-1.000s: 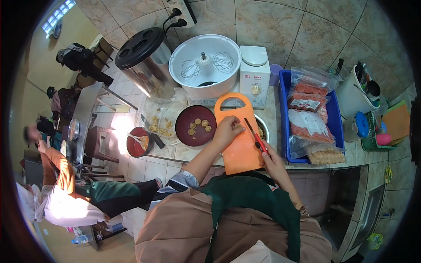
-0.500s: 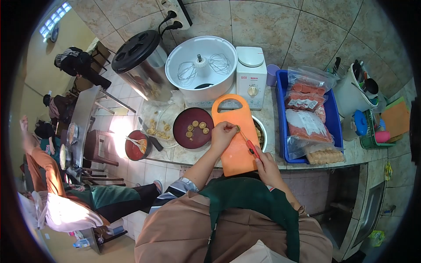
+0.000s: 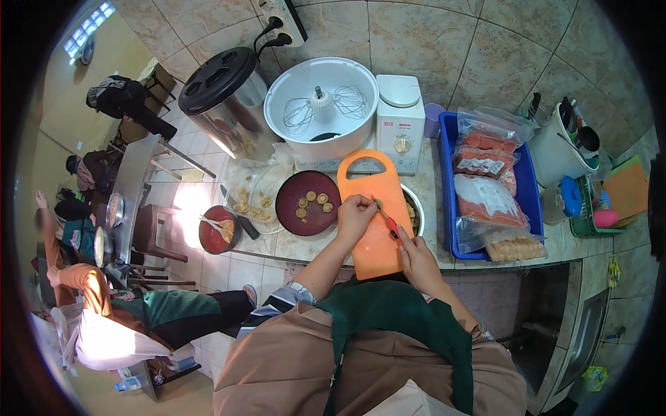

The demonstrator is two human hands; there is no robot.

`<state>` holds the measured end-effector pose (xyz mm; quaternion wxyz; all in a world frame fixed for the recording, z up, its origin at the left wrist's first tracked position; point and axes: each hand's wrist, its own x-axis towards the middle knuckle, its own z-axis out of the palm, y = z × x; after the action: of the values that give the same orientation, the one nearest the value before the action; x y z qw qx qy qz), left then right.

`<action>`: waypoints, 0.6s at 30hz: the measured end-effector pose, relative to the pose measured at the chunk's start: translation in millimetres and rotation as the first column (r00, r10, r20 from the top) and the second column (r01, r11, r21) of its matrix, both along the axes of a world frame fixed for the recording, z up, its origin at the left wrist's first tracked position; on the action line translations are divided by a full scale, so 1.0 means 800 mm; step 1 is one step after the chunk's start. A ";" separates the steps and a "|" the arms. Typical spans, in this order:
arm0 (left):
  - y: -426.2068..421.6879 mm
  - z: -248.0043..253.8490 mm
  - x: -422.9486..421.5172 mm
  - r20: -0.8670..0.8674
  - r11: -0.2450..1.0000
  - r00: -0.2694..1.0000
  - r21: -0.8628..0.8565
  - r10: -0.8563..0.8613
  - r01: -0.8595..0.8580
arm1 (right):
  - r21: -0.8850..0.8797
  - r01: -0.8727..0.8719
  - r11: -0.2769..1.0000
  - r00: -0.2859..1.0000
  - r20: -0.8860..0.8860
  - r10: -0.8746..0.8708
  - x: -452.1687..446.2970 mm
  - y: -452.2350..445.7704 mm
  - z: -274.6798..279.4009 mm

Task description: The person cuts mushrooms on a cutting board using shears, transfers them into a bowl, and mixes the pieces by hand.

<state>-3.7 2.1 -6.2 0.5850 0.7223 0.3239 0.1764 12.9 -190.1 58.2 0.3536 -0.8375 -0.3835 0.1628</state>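
Over the orange cutting board (image 3: pixel 378 253), my left hand (image 3: pixel 356 216) pinches a small greenish-brown piece (image 3: pixel 378 203) at its upper left edge. My right hand (image 3: pixel 417 262) is closed round the red handle of a knife (image 3: pixel 392 225), whose blade points up-left to that piece. Left of the board stands a dark red plate (image 3: pixel 290 199) with several small round pieces (image 3: pixel 311 196) on it. A white bowl (image 3: pixel 420 220) of pieces is partly hidden behind the board's right edge.
Behind the board stand a white mixer (image 3: pixel 401 125) and its bowl (image 3: pixel 277 111). A blue tray (image 3: pixel 451 194) of bagged meat is to the right. A red pot (image 3: pixel 206 239) and a plastic bag (image 3: pixel 263 173) lie left. Another person (image 3: pixel 118 326) is at far left.
The knife, earlier held up and apart from my left hand, has come down to the piece in my left fingers. My right hand has moved left. The other person's arms have shifted.
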 end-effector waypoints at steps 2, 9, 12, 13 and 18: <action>0.001 -0.009 0.001 0.032 1.000 0.999 0.019 0.001 -0.002 | -0.017 0.010 1.000 1.000 0.011 -0.010 0.004 0.010 -0.004; -0.002 -0.002 -0.002 0.043 0.999 0.999 0.027 0.023 -0.024 | -0.089 0.023 0.996 1.000 0.023 -0.021 -0.006 -0.010 0.002; -0.004 0.012 -0.005 0.006 0.998 1.000 0.065 0.021 -0.021 | -0.053 0.021 0.998 1.000 -0.002 -0.021 -0.011 -0.034 -0.008; -0.004 0.013 -0.006 0.001 0.996 1.000 0.087 0.024 -0.024 | -0.054 0.024 0.998 1.000 -0.003 -0.024 -0.013 -0.040 -0.010; -0.005 0.013 -0.006 0.001 0.991 1.000 0.130 0.023 -0.022 | -0.052 0.037 0.998 0.999 -0.017 -0.037 -0.014 -0.048 -0.003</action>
<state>-8.6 -1.9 3.8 0.5346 0.7552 0.3202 0.2033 1.5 -228.6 55.7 0.3382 -0.8518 -0.3603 0.1738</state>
